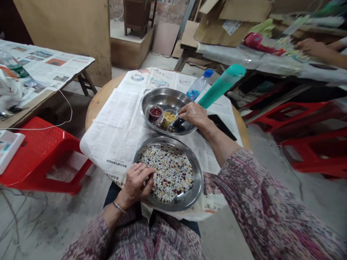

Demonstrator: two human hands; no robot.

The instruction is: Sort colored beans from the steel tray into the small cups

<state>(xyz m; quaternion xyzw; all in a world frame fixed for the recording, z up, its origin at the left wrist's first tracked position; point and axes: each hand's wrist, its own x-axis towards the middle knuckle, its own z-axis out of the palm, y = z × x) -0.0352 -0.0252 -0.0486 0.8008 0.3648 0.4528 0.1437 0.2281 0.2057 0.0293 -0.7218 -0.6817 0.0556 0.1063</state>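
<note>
A steel plate [200, 184] in front of me is spread with mixed white, dark red, yellow and black bits [169, 169], like grains or beans. My left hand [138, 182] rests over its left rim, fingers curled with the tips at the bits; whatever they pinch is hidden. Behind it stands a steel bowl [173, 94]. Inside are a clear cup of dark red bits [155, 112], a clear cup of yellow bits [169, 117] and something dark [178, 122]. My right hand [193, 113] reaches over the bowl's right rim, fingers pressed together beside the yellow cup and above the dark thing.
Newspaper [111, 119] covers the round table. Behind the bowl are a blue-capped bottle [199, 86] and a long green tube-shaped pack [222, 86]; a flat black thing [222, 127] lies right. Red stools [40, 151] flank the table. Another person's hand [311, 48] is at the back right table.
</note>
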